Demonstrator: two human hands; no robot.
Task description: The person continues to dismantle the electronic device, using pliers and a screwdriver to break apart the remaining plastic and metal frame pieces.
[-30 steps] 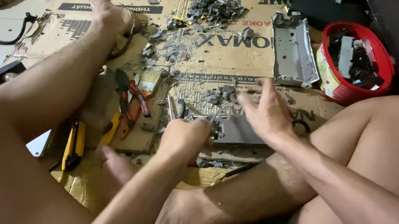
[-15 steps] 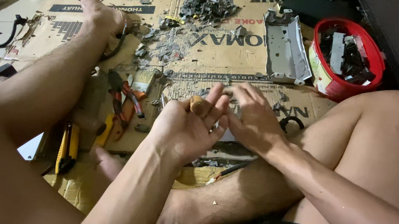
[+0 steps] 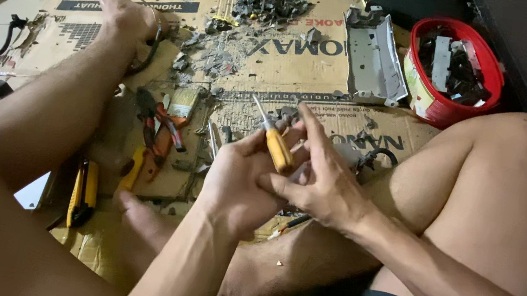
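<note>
- The left hand point(image 3: 240, 180) is closed around a small screwdriver with a yellow plastic handle and thin metal shaft point(image 3: 272, 140), held above the flattened brown cardboard sheets point(image 3: 290, 74) on the floor.
- The screwdriver's long axis runs up and to the left, tip away from the body.
- The right hand point(image 3: 322, 183) lies just right of the handle, fingers point(image 3: 312, 131) loosely spread and touching it, not clamped.
- Red-handled pliers point(image 3: 157, 119) lie left of both hands, nearer the left.
- A round red plastic tub of metal scrap point(image 3: 459, 66) sits well apart.
</note>
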